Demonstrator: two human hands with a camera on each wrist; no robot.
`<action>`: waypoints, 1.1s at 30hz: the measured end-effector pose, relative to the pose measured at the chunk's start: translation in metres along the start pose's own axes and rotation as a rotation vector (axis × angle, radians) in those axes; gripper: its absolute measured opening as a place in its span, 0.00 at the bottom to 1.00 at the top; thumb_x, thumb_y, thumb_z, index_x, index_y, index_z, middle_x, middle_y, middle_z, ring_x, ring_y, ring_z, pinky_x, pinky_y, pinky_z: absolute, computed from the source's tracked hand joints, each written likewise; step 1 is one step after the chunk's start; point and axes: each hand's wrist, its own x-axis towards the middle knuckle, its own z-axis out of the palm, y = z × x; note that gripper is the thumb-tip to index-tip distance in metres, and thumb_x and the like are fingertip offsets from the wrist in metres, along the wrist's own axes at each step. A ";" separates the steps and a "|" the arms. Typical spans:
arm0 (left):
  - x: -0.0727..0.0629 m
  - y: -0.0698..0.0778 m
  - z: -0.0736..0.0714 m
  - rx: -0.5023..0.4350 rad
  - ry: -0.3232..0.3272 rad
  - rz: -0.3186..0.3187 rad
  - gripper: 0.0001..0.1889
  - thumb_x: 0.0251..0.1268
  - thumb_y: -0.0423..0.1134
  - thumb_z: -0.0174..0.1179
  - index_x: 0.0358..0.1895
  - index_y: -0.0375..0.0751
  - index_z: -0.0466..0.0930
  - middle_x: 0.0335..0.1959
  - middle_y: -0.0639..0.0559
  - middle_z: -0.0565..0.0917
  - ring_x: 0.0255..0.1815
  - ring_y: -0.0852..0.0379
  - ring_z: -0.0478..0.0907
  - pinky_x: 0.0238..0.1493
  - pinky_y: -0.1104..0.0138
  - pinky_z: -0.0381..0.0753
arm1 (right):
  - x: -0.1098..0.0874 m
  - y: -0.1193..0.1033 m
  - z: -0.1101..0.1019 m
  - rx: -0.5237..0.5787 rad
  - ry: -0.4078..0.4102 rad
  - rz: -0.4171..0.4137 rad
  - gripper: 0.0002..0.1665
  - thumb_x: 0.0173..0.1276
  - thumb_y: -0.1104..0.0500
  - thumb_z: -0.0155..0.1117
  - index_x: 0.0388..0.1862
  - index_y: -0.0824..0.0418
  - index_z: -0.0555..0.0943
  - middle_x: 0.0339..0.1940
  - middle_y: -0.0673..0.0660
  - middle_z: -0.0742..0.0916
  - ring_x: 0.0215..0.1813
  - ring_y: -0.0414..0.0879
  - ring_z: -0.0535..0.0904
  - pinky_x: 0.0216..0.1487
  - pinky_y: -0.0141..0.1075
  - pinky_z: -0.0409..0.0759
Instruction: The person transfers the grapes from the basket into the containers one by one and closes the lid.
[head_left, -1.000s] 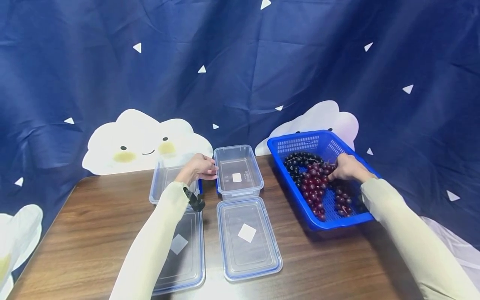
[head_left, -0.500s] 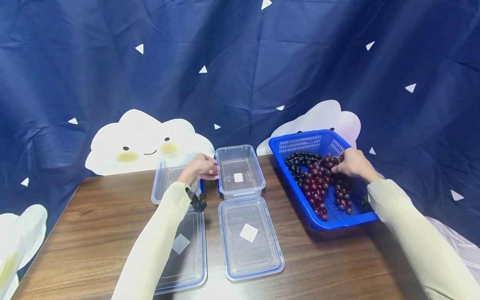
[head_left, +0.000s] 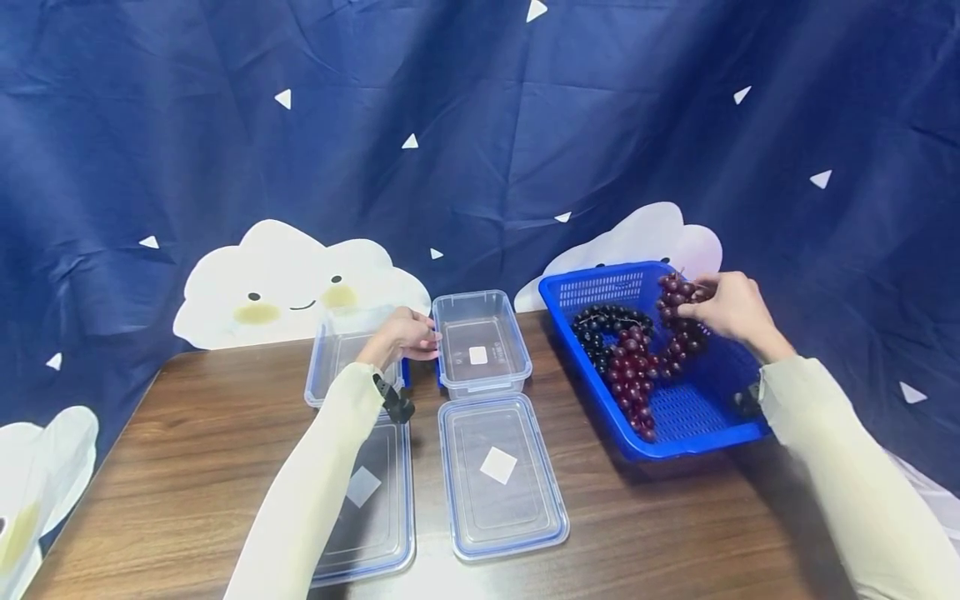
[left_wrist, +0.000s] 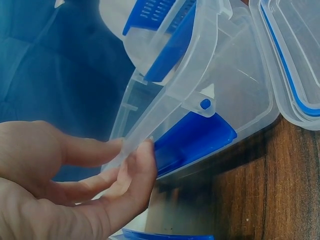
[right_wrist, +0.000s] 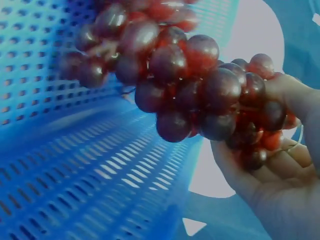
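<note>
That bunch of red grapes (head_left: pixel 672 293) should be light, floppy and slick, best held near its stem. The right hand (head_left: pixel 733 310) has fingers and thumb curled round its upper end, the rest trailing into the basket (head_left: pixel 693 410), touching bottom or not I can't tell; the left hand (head_left: pixel 406 335) pinches a box (head_left: pixel 483 386) rim.

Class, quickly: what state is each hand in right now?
Left hand: closed, pinching the clear container by its rim.
Right hand: closed, holding a bunch of dark red grapes.
</note>
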 end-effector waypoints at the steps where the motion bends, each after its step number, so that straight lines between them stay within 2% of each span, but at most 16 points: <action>1: 0.000 0.000 0.000 0.000 -0.001 0.003 0.21 0.71 0.21 0.57 0.65 0.25 0.67 0.41 0.44 0.76 0.32 0.55 0.80 0.42 0.67 0.93 | 0.000 -0.002 -0.002 0.008 0.025 -0.002 0.34 0.67 0.52 0.76 0.63 0.74 0.79 0.54 0.79 0.86 0.51 0.70 0.84 0.51 0.58 0.85; 3: 0.000 -0.001 0.000 -0.002 0.000 0.004 0.22 0.71 0.21 0.57 0.65 0.25 0.67 0.41 0.43 0.76 0.32 0.56 0.80 0.42 0.67 0.93 | 0.001 -0.005 -0.007 0.030 0.073 -0.004 0.34 0.66 0.52 0.77 0.63 0.73 0.80 0.54 0.79 0.86 0.52 0.70 0.84 0.45 0.43 0.85; 6: 0.000 -0.001 -0.001 -0.005 0.004 0.003 0.22 0.71 0.20 0.58 0.65 0.25 0.67 0.41 0.44 0.77 0.30 0.56 0.80 0.43 0.67 0.93 | 0.003 -0.011 -0.013 0.081 0.114 -0.002 0.35 0.67 0.52 0.77 0.64 0.72 0.80 0.56 0.79 0.85 0.55 0.69 0.84 0.37 0.21 0.75; 8: 0.001 -0.001 -0.001 -0.010 0.006 0.000 0.21 0.71 0.20 0.58 0.65 0.25 0.68 0.41 0.43 0.77 0.30 0.56 0.80 0.43 0.66 0.93 | 0.005 -0.015 -0.016 0.112 0.126 0.002 0.36 0.68 0.51 0.76 0.66 0.72 0.79 0.58 0.79 0.85 0.54 0.65 0.85 0.34 0.13 0.68; 9: 0.001 -0.001 -0.001 -0.011 0.008 0.000 0.21 0.71 0.21 0.58 0.65 0.25 0.68 0.40 0.43 0.77 0.29 0.57 0.80 0.43 0.66 0.93 | 0.005 -0.018 -0.018 0.123 0.131 0.003 0.36 0.68 0.50 0.76 0.66 0.72 0.79 0.59 0.78 0.85 0.52 0.59 0.86 0.33 0.11 0.67; 11: 0.001 0.000 0.000 -0.013 0.009 0.001 0.21 0.71 0.21 0.57 0.65 0.25 0.68 0.40 0.42 0.77 0.29 0.57 0.80 0.43 0.65 0.93 | 0.006 -0.024 -0.019 0.145 0.141 0.004 0.36 0.68 0.50 0.76 0.66 0.71 0.79 0.60 0.77 0.85 0.46 0.43 0.86 0.34 0.09 0.68; 13: 0.001 0.000 0.000 -0.013 0.013 0.002 0.21 0.71 0.22 0.57 0.65 0.25 0.68 0.39 0.42 0.76 0.29 0.57 0.79 0.41 0.66 0.93 | 0.007 -0.031 -0.021 0.160 0.155 -0.003 0.34 0.67 0.50 0.77 0.65 0.69 0.80 0.59 0.75 0.86 0.40 0.27 0.80 0.35 0.10 0.70; 15: 0.001 0.001 0.000 -0.011 0.016 0.003 0.22 0.71 0.22 0.58 0.66 0.25 0.68 0.39 0.42 0.76 0.29 0.57 0.79 0.40 0.66 0.92 | 0.007 -0.039 -0.021 0.183 0.165 -0.012 0.33 0.66 0.50 0.78 0.64 0.67 0.82 0.56 0.70 0.89 0.35 0.18 0.74 0.35 0.11 0.72; 19: 0.001 0.001 0.001 -0.016 0.019 -0.005 0.23 0.70 0.21 0.57 0.67 0.25 0.68 0.41 0.43 0.77 0.31 0.56 0.79 0.42 0.66 0.93 | 0.007 -0.059 -0.023 0.235 0.172 -0.026 0.32 0.65 0.50 0.79 0.63 0.63 0.83 0.45 0.48 0.90 0.36 0.18 0.76 0.37 0.12 0.75; 21: -0.001 0.001 0.001 -0.020 0.016 -0.009 0.23 0.71 0.20 0.56 0.68 0.25 0.67 0.43 0.42 0.78 0.31 0.56 0.80 0.45 0.65 0.93 | 0.007 -0.069 -0.023 0.256 0.168 -0.025 0.32 0.65 0.50 0.79 0.63 0.62 0.83 0.43 0.41 0.88 0.38 0.20 0.77 0.38 0.12 0.75; 24: -0.002 0.002 0.001 -0.018 0.014 -0.016 0.24 0.71 0.20 0.54 0.69 0.25 0.67 0.49 0.38 0.80 0.32 0.56 0.81 0.48 0.65 0.93 | 0.007 -0.084 -0.022 0.281 0.159 -0.029 0.32 0.65 0.50 0.79 0.64 0.61 0.83 0.45 0.42 0.88 0.40 0.21 0.78 0.40 0.13 0.76; 26: -0.003 0.002 0.001 -0.016 0.014 -0.020 0.24 0.71 0.20 0.53 0.70 0.25 0.67 0.55 0.35 0.81 0.32 0.56 0.81 0.47 0.65 0.93 | 0.008 -0.096 -0.021 0.294 0.155 -0.038 0.31 0.65 0.49 0.79 0.63 0.61 0.84 0.46 0.45 0.89 0.41 0.23 0.79 0.41 0.14 0.76; 28: -0.003 0.001 0.001 -0.016 0.016 -0.022 0.24 0.71 0.19 0.52 0.69 0.25 0.67 0.57 0.34 0.81 0.31 0.56 0.82 0.45 0.66 0.93 | 0.008 -0.106 -0.019 0.313 0.154 -0.044 0.32 0.64 0.47 0.79 0.63 0.59 0.84 0.45 0.43 0.90 0.41 0.24 0.80 0.41 0.14 0.76; 33: 0.000 -0.001 0.001 -0.030 0.021 -0.021 0.21 0.71 0.20 0.52 0.66 0.25 0.68 0.47 0.39 0.82 0.28 0.58 0.81 0.39 0.68 0.92 | 0.012 -0.130 -0.007 0.397 0.165 -0.097 0.31 0.62 0.49 0.81 0.61 0.60 0.85 0.36 0.31 0.88 0.40 0.21 0.81 0.41 0.14 0.79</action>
